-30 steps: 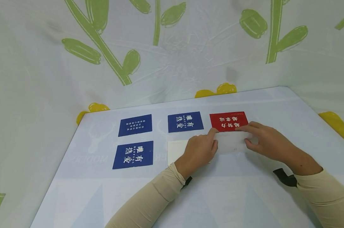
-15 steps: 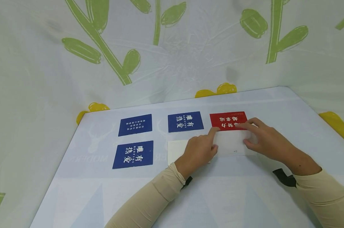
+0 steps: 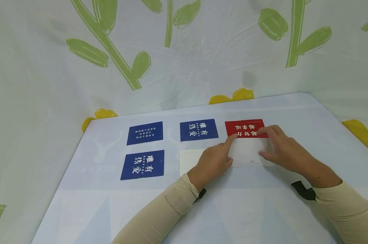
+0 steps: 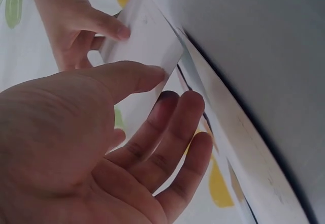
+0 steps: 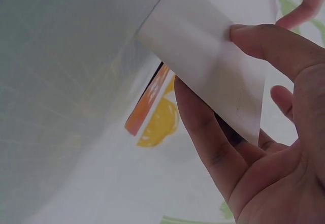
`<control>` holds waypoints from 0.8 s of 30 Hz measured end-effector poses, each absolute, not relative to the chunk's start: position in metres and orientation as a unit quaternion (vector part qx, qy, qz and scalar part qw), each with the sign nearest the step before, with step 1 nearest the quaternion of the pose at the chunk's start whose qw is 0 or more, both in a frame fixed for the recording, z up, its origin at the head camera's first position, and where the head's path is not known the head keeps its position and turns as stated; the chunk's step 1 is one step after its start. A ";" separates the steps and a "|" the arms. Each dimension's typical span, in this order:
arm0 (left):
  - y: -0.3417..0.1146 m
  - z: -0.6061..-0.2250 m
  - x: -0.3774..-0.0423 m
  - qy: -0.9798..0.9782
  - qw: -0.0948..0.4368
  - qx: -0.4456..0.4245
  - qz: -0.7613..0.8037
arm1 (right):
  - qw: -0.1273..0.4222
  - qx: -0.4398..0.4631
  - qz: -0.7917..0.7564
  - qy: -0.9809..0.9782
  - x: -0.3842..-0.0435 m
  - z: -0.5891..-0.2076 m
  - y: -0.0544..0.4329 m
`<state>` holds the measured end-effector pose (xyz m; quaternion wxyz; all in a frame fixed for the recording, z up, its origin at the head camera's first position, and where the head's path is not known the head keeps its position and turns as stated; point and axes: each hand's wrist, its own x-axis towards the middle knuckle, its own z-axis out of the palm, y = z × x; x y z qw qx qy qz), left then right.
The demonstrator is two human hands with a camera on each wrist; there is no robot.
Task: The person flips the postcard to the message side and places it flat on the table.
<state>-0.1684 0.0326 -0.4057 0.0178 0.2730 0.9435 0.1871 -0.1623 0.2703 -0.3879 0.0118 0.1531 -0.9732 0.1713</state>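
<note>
One white card point(image 3: 245, 152) is pinched in the grip of left hand point(image 3: 213, 159) and right hand point(image 3: 283, 150), near a red card point(image 3: 243, 126). Uneven pulling could crease it.

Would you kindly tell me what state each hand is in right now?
Left hand: closed, holding one side of the white card.
Right hand: closed, holding the same card's opposite side.
</note>
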 end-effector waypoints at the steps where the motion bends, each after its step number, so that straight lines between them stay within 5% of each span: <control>1: 0.033 -0.407 -0.168 0.943 0.021 0.273 0.187 | 0.009 0.151 0.173 -0.973 -0.162 -0.389 0.270; 10: 0.033 -0.409 -0.167 0.948 0.006 0.284 0.143 | -0.014 0.147 0.146 -0.978 -0.163 -0.392 0.270; 24: 0.034 -0.407 -0.166 0.948 0.071 0.284 0.124 | -0.021 0.190 0.121 -0.974 -0.164 -0.403 0.275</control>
